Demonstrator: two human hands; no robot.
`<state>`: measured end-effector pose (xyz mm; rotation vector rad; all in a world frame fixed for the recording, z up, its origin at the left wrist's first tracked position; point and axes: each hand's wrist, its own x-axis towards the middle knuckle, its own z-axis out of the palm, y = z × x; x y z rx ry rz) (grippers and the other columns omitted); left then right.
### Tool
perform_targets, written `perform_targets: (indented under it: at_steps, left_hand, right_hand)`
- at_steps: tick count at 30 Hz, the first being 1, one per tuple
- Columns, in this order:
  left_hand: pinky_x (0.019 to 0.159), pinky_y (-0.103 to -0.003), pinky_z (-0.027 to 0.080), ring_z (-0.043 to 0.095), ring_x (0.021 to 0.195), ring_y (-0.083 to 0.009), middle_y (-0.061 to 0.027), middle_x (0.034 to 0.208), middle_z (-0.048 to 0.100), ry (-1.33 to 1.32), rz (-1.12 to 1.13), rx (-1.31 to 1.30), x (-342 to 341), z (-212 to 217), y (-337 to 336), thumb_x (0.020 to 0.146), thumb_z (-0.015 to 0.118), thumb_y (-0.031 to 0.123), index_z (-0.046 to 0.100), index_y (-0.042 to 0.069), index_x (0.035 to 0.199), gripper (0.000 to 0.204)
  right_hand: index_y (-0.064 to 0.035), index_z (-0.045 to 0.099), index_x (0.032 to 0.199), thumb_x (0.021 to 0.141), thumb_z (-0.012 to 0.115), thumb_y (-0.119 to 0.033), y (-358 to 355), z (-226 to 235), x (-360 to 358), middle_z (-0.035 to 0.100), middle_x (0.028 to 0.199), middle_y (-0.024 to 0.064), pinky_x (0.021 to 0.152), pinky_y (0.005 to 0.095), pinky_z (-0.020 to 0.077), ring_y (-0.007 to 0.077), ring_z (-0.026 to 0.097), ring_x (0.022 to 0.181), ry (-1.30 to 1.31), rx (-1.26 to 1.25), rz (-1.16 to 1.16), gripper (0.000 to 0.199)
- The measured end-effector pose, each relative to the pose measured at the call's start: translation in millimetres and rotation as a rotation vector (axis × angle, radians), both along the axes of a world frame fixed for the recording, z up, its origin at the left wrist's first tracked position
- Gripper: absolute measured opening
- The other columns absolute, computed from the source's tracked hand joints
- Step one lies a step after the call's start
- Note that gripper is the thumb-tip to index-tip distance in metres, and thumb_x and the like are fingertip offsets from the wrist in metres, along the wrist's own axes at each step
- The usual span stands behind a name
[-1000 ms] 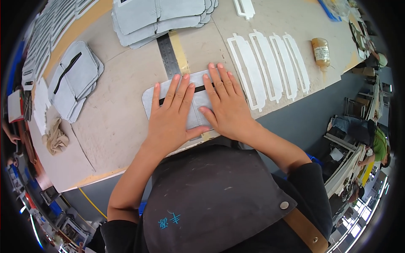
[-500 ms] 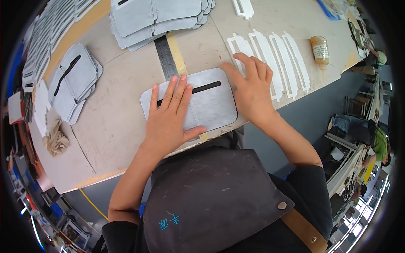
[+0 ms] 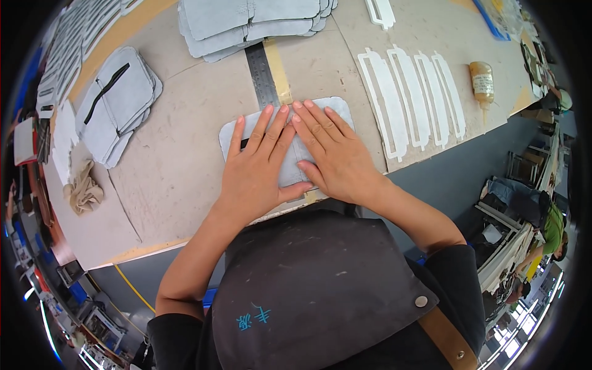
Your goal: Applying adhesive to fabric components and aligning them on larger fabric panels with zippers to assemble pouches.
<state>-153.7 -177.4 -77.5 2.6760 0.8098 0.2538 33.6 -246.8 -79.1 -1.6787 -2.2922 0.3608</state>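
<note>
— Grey felt-like panel (image 3: 336,111) sits at the centre of the frame, near the table's front edge. That's the piece I'm working on from here.

— And the hands?

— Both flat on it, fingers spread, gripping nothing. My left hand (image 3: 256,169) covers the panel's left half, my right hand (image 3: 330,154) the right half; the fingertips meet near the top middle, and the thumbs almost touch at the lower edge (a dark slot in the panel peeks out just left of the left hand).

— What's around it?

— A steel ruler (image 3: 262,77) runs up from behind the fingertips toward the top of the frame, touching a tan tape strip (image 3: 279,74) beside it. Above that, a stack of grey panels (image 3: 253,21). Upper left, another small pile of grey panels (image 3: 117,98) with a black slot on top, and below it a crumpled beige rag (image 3: 83,191). Right of centre, four white cut-out frames (image 3: 410,98) lie side by side, with a glue bottle (image 3: 482,80) further right. All of it rests on the pale worktable (image 3: 179,166).
</note>
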Motion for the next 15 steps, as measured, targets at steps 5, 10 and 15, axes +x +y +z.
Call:
perform_targets:
  at_steps: [5, 10, 15]
  left_hand:
    - [0.117, -0.052, 0.017, 0.028, 0.145, -0.0257, -0.0126, 0.153, 0.036, -0.022, 0.021, -0.041, -6, -2, 0, 0.065, 0.077, 0.058, 0.038, 0.000, 0.144, 0.105]
    - [0.118, -0.052, 0.016, 0.026, 0.146, -0.0331, -0.0191, 0.154, 0.032, -0.001, 0.017, -0.032, -16, 2, 3, 0.062, 0.082, 0.055, 0.035, -0.002, 0.145, 0.112]
    - [0.116, -0.050, 0.022, 0.030, 0.141, -0.0391, -0.0209, 0.153, 0.031, -0.128, 0.075, -0.060, -5, 14, 5, 0.066, 0.085, 0.026, 0.036, 0.001, 0.145, 0.097]
  right_hand:
    - [0.0058, 0.041, 0.141, 0.088, 0.062, -0.035, 0, 3, -1, 0.034, 0.152, 0.0201, 0.118, 0.0462, 0.0211, 0.0334, 0.026, 0.144, 0.029, -0.003, -0.002, 0.070]
    - [0.0036, 0.044, 0.139, 0.090, 0.061, -0.035, -5, 1, 2, 0.033, 0.153, 0.0193, 0.117, 0.0489, 0.0200, 0.0348, 0.024, 0.145, 0.084, 0.013, -0.032, 0.065]
    - [0.0011, 0.050, 0.135, 0.089, 0.065, -0.022, -37, 26, 29, 0.042, 0.145, 0.0203, 0.109, 0.0462, 0.0348, 0.0345, 0.038, 0.137, 0.303, 0.135, -0.120, 0.054]
